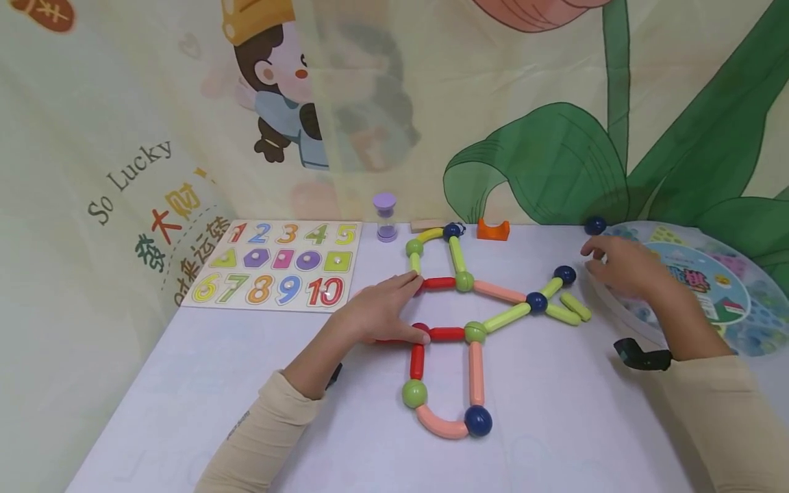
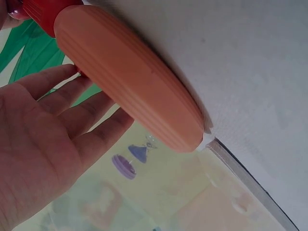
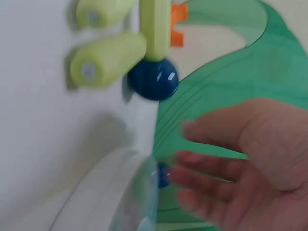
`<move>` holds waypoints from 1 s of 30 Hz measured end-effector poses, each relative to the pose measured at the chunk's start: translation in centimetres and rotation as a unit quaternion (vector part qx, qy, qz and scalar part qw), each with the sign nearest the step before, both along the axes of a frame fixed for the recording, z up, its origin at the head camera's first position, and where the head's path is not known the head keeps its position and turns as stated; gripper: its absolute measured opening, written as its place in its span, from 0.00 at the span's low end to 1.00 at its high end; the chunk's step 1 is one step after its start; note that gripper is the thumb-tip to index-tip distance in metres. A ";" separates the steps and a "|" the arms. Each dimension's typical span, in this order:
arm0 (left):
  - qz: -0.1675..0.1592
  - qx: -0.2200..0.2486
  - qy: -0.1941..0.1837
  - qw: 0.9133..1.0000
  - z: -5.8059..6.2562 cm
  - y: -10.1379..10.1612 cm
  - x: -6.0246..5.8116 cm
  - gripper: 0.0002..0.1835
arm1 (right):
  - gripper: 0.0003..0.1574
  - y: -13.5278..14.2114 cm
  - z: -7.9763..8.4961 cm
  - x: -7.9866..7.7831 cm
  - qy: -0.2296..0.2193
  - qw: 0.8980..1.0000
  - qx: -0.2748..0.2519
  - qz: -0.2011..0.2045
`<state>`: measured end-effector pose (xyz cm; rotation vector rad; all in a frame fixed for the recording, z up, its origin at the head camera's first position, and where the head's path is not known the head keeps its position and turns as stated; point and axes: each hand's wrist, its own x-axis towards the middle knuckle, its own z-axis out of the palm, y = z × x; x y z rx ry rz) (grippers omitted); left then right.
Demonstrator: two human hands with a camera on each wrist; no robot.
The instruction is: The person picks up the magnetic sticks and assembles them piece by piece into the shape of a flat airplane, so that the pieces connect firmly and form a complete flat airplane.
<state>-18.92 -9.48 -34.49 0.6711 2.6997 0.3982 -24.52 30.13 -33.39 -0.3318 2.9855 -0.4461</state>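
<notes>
My left hand (image 1: pixel 379 311) rests at the left end of a magnetic stick-and-ball figure, thumb on one red ball (image 1: pixel 420 329) and fingers at another, mostly covered. An orange-pink rod (image 2: pixel 130 77) runs beside those outstretched fingers in the left wrist view. Red rods (image 1: pixel 446 333), green balls (image 1: pixel 475 332) and pink rods (image 1: pixel 477 373) make up the middle. At the right end, yellow-green rods (image 1: pixel 507 318) meet a blue ball (image 1: pixel 536 302). My right hand (image 1: pixel 629 267) hovers with loosely bent fingers and holds nothing, close to a separate blue ball (image 1: pixel 595 225) at the back.
A round board-game box (image 1: pixel 727 329) lies under the right forearm. One loose yellow-green rod (image 1: pixel 576 306) is beside the figure. Along the back stand an hourglass (image 1: pixel 385 218) and an orange block (image 1: pixel 493 230). A number puzzle board (image 1: pixel 246 263) lies at the back left, before a printed curtain.
</notes>
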 end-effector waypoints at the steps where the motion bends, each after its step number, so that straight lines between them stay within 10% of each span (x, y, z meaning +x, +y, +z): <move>1: 0.001 0.000 0.000 1.000 0.0 -0.1 0.0 0.54 | 0.19 0.2 0.0 -0.5 0.023 1.000 0.000 -0.012; 5: 0.003 -0.003 0.000 1.000 0.0 -0.2 0.0 0.54 | 0.26 1.1 -0.5 -3.2 0.062 0.998 0.000 -0.034; 10: -0.003 0.003 0.000 1.000 0.0 -0.2 0.1 0.53 | 0.36 2.0 -1.4 -5.7 -0.016 0.999 0.032 -0.021; 17: -0.006 -0.002 0.008 1.000 0.1 0.0 0.0 0.53 | 0.26 2.1 -2.1 -6.2 0.007 0.998 0.053 0.021; 24: -0.009 -0.006 0.008 1.000 0.2 0.1 0.1 0.53 | 0.31 0.8 -0.2 -1.8 0.039 0.999 -0.006 -0.030; 30: -0.005 -0.004 0.007 1.000 0.0 0.0 0.1 0.53 | 0.25 0.2 0.8 5.0 -0.036 0.996 -0.014 0.080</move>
